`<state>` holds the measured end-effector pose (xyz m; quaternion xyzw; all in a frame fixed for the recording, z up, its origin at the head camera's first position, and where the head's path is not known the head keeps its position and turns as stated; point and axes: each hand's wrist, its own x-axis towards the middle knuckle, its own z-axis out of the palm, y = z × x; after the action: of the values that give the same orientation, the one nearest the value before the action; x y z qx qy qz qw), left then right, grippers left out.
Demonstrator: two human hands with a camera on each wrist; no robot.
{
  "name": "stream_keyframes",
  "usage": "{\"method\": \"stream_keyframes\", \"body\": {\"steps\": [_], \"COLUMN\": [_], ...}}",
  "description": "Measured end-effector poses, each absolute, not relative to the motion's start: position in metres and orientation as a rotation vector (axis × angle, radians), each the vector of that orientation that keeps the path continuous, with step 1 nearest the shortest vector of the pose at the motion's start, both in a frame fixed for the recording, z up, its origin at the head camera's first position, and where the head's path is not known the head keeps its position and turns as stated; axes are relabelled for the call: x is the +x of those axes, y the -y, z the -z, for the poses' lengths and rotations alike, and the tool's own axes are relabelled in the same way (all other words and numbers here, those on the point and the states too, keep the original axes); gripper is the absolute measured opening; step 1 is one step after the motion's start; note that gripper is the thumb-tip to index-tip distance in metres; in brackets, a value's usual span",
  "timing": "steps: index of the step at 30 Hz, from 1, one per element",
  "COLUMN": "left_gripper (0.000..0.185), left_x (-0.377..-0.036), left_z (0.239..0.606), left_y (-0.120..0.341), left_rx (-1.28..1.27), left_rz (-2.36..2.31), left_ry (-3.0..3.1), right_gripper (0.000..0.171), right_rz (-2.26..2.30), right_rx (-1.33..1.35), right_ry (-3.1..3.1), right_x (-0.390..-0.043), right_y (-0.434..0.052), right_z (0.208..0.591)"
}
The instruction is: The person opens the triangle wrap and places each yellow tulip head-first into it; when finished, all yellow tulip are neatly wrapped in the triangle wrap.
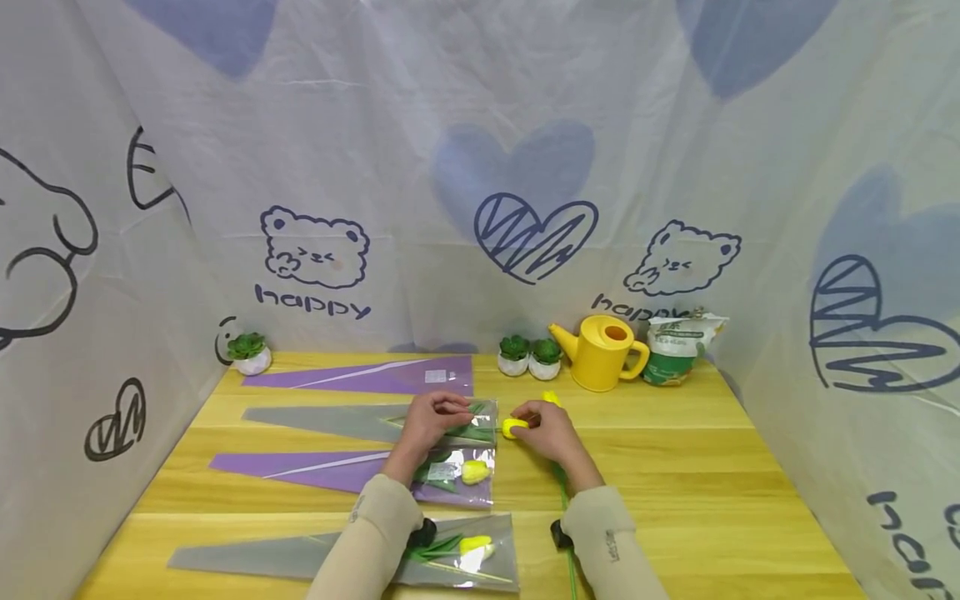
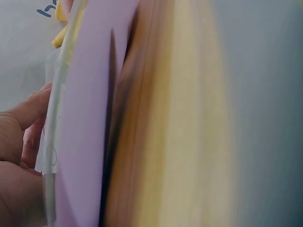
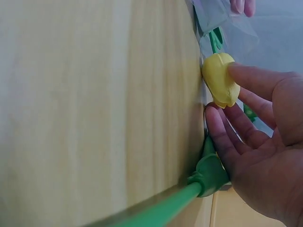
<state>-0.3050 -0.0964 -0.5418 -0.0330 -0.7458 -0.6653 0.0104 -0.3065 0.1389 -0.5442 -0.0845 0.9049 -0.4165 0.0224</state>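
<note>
The right hand (image 1: 551,429) is pinching a yellow tulip head (image 1: 513,427) with curled fingertips (image 3: 239,75), just off the open mouth of a grey flower sleeve (image 1: 360,419) lying on the wooden table (image 1: 675,467). The left hand (image 1: 431,417) is gripping that mouth's edge, apparently lifting it; the left wrist view is blurred.

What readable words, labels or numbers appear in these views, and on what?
"happy" on the backdrop cloth, under the left bear drawing.
A second "happy", mostly hidden behind the yellow watering can.
Print on the white-and-green bag: too small to read.
White label on the purple sleeve: unreadable.
Sleeve cuff print: blurred.
</note>
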Motion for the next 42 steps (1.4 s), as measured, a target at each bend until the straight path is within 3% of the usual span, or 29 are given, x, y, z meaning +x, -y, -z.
{"method": "stream_keyframes", "body": {"steps": [42], "left_gripper": [0.023], "left_x": [-0.31], "left_z": [0.547], "left_y": [0.1], "left_rx": [-0.084], "left_rz": [2.106], "left_ry": [2.308], "right_gripper": [0.015], "right_rz": [1.437], "right_rx": [-0.348], "right_ry": [-2.732], "right_x": [-0.305], "right_y": [-0.109], "right_z": [0.546]}}
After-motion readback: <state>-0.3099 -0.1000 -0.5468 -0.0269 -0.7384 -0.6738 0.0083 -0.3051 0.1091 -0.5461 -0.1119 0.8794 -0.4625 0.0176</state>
